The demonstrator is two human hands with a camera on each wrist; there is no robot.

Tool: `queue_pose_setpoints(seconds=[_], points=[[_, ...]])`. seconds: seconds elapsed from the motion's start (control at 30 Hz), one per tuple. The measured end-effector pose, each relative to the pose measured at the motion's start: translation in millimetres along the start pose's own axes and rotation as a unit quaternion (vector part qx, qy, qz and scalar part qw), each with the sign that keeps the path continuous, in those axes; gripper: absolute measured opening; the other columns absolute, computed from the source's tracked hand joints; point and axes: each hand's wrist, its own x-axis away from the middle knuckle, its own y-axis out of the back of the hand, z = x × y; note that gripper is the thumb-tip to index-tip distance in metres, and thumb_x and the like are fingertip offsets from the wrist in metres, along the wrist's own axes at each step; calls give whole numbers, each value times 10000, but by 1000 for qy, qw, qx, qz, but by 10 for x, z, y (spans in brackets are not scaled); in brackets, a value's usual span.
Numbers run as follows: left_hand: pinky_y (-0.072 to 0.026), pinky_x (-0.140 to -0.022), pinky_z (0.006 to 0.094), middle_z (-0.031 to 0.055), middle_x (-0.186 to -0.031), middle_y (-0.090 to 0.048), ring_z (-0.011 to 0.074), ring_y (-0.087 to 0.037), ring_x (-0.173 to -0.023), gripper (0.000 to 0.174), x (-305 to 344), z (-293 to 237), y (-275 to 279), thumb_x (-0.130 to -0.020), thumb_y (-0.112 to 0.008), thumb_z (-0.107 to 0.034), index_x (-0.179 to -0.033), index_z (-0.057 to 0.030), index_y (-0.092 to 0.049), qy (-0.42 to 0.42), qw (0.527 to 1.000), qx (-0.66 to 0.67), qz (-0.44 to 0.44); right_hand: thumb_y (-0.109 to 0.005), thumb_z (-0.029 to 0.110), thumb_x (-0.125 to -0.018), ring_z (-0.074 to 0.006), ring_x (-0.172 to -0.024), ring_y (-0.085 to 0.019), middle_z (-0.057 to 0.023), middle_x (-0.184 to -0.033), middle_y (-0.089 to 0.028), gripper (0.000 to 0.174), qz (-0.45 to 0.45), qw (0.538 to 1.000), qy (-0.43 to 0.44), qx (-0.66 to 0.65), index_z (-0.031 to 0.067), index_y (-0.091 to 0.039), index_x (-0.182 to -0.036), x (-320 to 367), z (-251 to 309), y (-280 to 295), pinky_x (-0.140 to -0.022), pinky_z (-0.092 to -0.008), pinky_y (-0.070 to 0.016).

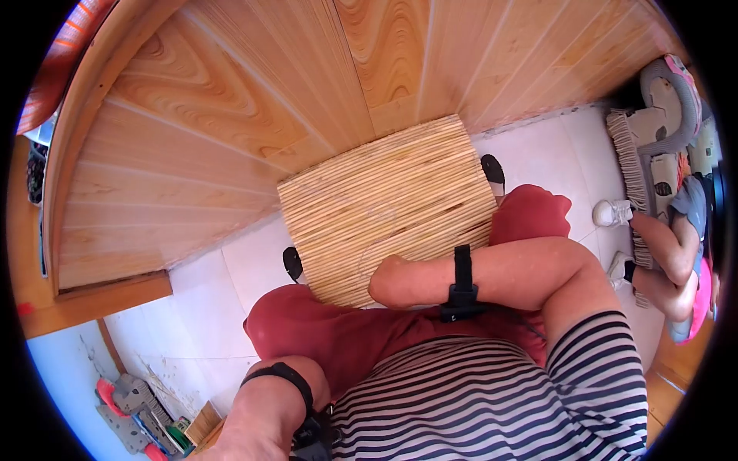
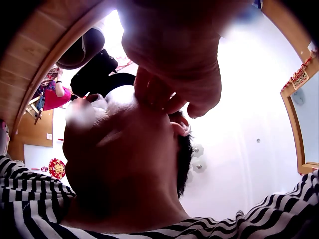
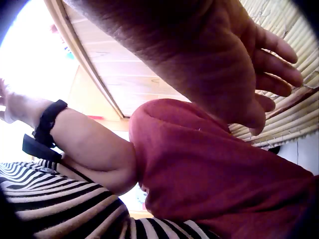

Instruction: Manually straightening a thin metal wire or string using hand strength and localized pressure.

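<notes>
A yellowish mat of narrow bamboo-like slats [image 1: 384,207] spreads between the person's knees. My right hand [image 1: 393,280] rests at the mat's near edge. In the right wrist view the right hand [image 3: 249,74] has its fingers [image 3: 279,69] loosely extended over the slats, holding nothing. My left hand [image 2: 174,64] is raised to the side of the person's head, its bent fingers [image 2: 154,92] at the face near the ear. What those fingertips hold, if anything, I cannot tell. In the head view only the left wrist area [image 1: 257,411] shows, low at the edge.
A wood-grain panel [image 1: 231,131] stands along the mat's far side. Red-clad knees [image 1: 307,323] flank the near edge, on a pale tiled floor [image 1: 207,330]. Another person's legs [image 1: 661,246] are at the right by a fringed, cushioned seat [image 1: 661,115]. Assorted items [image 1: 142,411] lie lower left.
</notes>
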Motion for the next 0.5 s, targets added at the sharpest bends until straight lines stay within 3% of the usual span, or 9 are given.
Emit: queue_pose_setpoints(seconds=[0.07,0.1,0.17,0.3,0.5], points=[[-493,-793,347,102,-943,-623,242,-569,-914,185,20,-13,29,-715,-601,23,-893,30,-651,18,999,21,27,-609,172,-751,-284,-799,-689,-144,-849,-694,199,-30,999,21,-10,41,-694,-874,18,31,6,-629,-417,-536],[-433,-663,333,75,-824,-560,202,-510,-773,83,14,-57,40,-763,-550,-10,-823,-1,-606,76,992,88,57,-608,166,-750,-286,-787,-691,-143,-839,-695,198,-34,999,16,-16,44,-697,-878,50,47,56,-614,-414,-535],[-312,-402,304,19,-587,-433,123,-393,-491,188,12,-112,49,-858,-448,-78,-683,-63,-516,185,950,221,119,-605,164,-751,-304,-767,-687,-159,-810,-689,199,-59,998,7,-25,40,-699,-875,90,32,102,-599,-427,-532],[-328,-417,303,24,-597,-446,126,-407,-499,167,29,-116,135,-843,-460,-69,-689,-57,-524,276,867,318,267,-607,126,-746,-324,-762,-679,-169,-821,-684,174,-60,998,-14,-28,42,-697,-868,173,-64,219,-631,-443,-536],[-351,-438,303,32,-611,-466,130,-429,-511,136,167,-270,295,-821,-478,-56,-699,-48,-536,260,851,293,351,-577,89,-792,-331,-894,-648,-151,-923,-668,172,-144,976,-165,6,46,-652,-941,358,-649,588,-739,-431,-524]])
